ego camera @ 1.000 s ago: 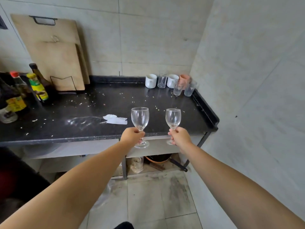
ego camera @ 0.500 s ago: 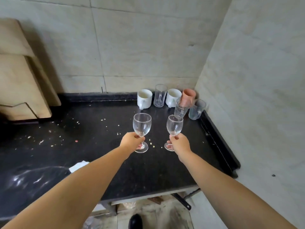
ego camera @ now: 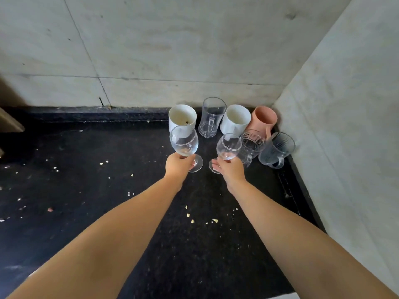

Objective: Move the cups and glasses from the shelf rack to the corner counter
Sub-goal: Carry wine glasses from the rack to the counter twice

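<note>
My left hand (ego camera: 178, 165) grips the stem of a clear wine glass (ego camera: 184, 141), held upright just over the black counter (ego camera: 108, 190). My right hand (ego camera: 230, 170) grips the stem of a second wine glass (ego camera: 228, 146) beside it. Behind them, in the corner, stand two white cups (ego camera: 182, 116) (ego camera: 236, 118), a clear glass mug (ego camera: 212, 118), a pink cup (ego camera: 263, 119), a patterned glass mug (ego camera: 252, 145) and a ribbed glass mug (ego camera: 277, 149). The right glass is close to the patterned mug. I cannot tell whether the glass bases touch the counter.
Tiled walls close the corner at the back and right. Crumbs are scattered over the counter. A wooden board's edge (ego camera: 9, 124) shows at far left. The counter's raised rim (ego camera: 302, 186) runs along the right wall.
Both hands carried the wine glasses forward over the counter toward the cups in the corner. The view has closed in on the corner; bottles and boards at left are out of sight.
</note>
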`<action>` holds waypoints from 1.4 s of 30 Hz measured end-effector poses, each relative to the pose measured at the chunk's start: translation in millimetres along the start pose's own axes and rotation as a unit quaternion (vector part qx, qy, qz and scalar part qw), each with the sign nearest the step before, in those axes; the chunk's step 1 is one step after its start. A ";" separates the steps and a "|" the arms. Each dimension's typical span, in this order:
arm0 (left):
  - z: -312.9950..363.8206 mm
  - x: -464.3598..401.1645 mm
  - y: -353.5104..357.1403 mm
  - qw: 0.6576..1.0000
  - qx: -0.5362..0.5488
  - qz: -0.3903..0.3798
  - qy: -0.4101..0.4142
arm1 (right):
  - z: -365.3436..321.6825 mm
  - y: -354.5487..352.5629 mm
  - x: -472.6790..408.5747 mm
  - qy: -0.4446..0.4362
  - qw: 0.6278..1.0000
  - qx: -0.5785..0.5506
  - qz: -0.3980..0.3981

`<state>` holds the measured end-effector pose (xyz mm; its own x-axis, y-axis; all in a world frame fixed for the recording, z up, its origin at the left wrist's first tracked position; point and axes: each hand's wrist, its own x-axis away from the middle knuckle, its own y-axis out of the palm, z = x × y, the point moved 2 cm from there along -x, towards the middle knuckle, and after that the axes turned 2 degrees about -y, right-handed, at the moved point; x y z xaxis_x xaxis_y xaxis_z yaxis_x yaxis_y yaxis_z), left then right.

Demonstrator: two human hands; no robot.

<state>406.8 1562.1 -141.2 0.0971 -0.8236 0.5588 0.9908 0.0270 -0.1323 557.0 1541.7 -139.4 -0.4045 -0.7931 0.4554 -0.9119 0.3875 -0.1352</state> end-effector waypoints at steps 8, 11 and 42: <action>0.9 -37.8 9.2 0.998 -0.060 0.018 0.012 | 6.7 22.7 -40.7 0.014 1.000 0.005 -0.021; -6.7 -39.6 9.4 0.997 -0.069 0.025 0.008 | 12.2 25.5 -44.8 0.022 0.999 0.005 -0.027; -62.6 91.2 -129.3 0.927 -0.312 0.192 0.078 | 1.1 83.1 83.8 -0.061 0.780 0.511 -0.357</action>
<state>281.7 1448.0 -124.4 0.3683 -0.8943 0.2541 0.6348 0.0422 -0.7715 447.3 1506.9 -113.4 0.2840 -0.6986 0.6568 -0.4616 -0.7000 -0.5449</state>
